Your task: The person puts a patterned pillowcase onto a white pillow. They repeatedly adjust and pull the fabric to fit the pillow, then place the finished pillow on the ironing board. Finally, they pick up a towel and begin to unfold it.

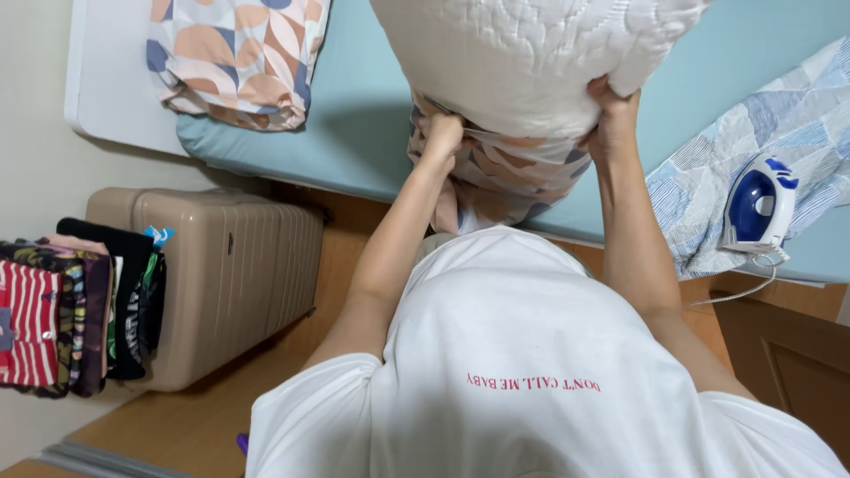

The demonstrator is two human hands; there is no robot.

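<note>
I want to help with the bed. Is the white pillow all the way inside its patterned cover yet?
Not yet. Most of the white pillow sticks out above the patterned cover, bunched around its lower end, where the left hand and right hand grip.

Wooden floor [177, 425], teal-sheeted bed [354, 124], beige suitcase [230, 274]

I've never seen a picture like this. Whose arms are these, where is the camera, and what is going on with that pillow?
There is no machine: the camera sits on a person's head and looks down over their white shirt. Both bare hands hold a white pillow above a blue bed. The left hand grips the patterned pillowcase at the pillow's lower end; the right hand grips the pillow's edge. On the bed lie a second patterned pillow and an iron on a blue sheet. A beige suitcase stands on the floor.
</note>
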